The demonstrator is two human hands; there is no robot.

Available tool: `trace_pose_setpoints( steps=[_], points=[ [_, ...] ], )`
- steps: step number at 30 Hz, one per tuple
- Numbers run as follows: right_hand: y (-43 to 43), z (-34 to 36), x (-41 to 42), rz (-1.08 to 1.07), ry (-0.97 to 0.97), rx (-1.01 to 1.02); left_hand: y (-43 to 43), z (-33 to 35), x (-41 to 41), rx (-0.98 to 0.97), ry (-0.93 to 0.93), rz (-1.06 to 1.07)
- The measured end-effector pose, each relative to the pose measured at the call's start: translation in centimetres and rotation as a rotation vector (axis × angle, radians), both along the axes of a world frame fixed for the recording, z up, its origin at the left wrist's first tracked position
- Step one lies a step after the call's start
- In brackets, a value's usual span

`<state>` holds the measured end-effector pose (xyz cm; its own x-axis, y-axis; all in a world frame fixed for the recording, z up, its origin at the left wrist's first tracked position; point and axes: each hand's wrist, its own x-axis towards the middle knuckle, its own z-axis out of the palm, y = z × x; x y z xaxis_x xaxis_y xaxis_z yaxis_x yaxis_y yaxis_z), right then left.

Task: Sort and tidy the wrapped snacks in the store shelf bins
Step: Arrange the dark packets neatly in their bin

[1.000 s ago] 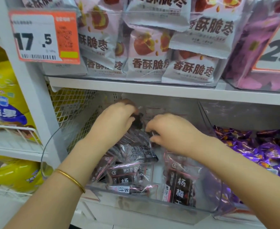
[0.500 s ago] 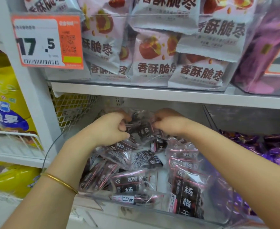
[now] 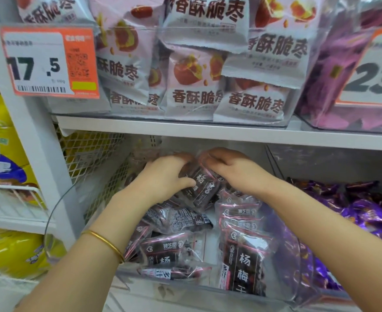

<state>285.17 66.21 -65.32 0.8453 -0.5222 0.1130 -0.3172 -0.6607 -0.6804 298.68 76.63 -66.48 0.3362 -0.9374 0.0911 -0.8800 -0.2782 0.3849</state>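
Fingers of the left hand (image 3: 165, 179) and right hand (image 3: 235, 172) curl round one dark, clear-wrapped plum snack packet (image 3: 204, 190), held tilted at the back of the transparent plastic shelf bin (image 3: 181, 293). Half a second ago the hands were further apart. Matching packets (image 3: 178, 219) lie loose below in the bin.

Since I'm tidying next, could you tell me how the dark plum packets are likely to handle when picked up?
The packets look light and floppy: clear film crinkles between the left hand and right hand. Their glossy wrap seems slippery, so piled ones may slide.
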Motion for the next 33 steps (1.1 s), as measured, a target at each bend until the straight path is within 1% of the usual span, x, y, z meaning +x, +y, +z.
trace_pose_setpoints(
  steps=[2,4,6,8,12,14,19,21,22,25,26,27,29,33],
  points=[
    [0.0,-0.2,-0.1,0.051,0.065,-0.042,-0.3,-0.1,0.0,0.060,0.026,-0.003],
    [-0.1,-0.5,-0.3,0.075,0.198,-0.131,-0.6,0.0,0.1,0.110,0.085,-0.010],
    [-0.1,-0.7,-0.7,0.034,0.274,-0.262,-0.9,0.6,0.5,0.164,0.167,-0.014],
    [0.0,-0.9,-1.1,-0.026,0.292,-0.363,-1.4,1.1,1.3,0.207,0.230,0.003],
    [-0.1,-1.2,-1.4,-0.064,0.332,-0.398,-3.0,0.4,1.6,0.152,0.564,0.087],
    [0.0,-1.4,-1.2,-0.039,0.372,-0.393,-4.1,0.0,1.1,0.171,0.575,0.086],
    [-0.1,-1.2,-0.9,-0.015,0.418,-0.386,-5.4,-0.3,0.7,0.219,0.447,0.165],
    [-0.1,-1.1,-0.8,-0.008,0.437,-0.393,-5.6,-0.4,0.6,0.251,0.475,0.175],
    [-0.1,-1.0,-0.7,-0.007,0.443,-0.396,-5.6,-0.4,0.4,0.239,0.542,0.184],
    [0.1,-1.0,-0.5,-0.010,0.446,-0.391,-5.5,-0.2,0.4,0.132,0.844,0.288],
    [0.0,-1.0,-0.5,-0.012,0.441,-0.386,-5.5,-0.3,0.5,0.092,0.916,0.312],
    [0.0,-1.1,-0.5,-0.012,0.436,-0.382,-5.6,-0.4,0.7,0.055,0.950,0.326],
    [0.0,-1.2,-0.5,-0.017,0.420,-0.384,-5.7,-0.9,1.0,-0.007,0.889,0.340],
    [0.3,-1.0,-0.4,-0.055,0.391,-0.448,-6.0,-1.6,0.8,-0.061,0.653,0.299]
  ],
)
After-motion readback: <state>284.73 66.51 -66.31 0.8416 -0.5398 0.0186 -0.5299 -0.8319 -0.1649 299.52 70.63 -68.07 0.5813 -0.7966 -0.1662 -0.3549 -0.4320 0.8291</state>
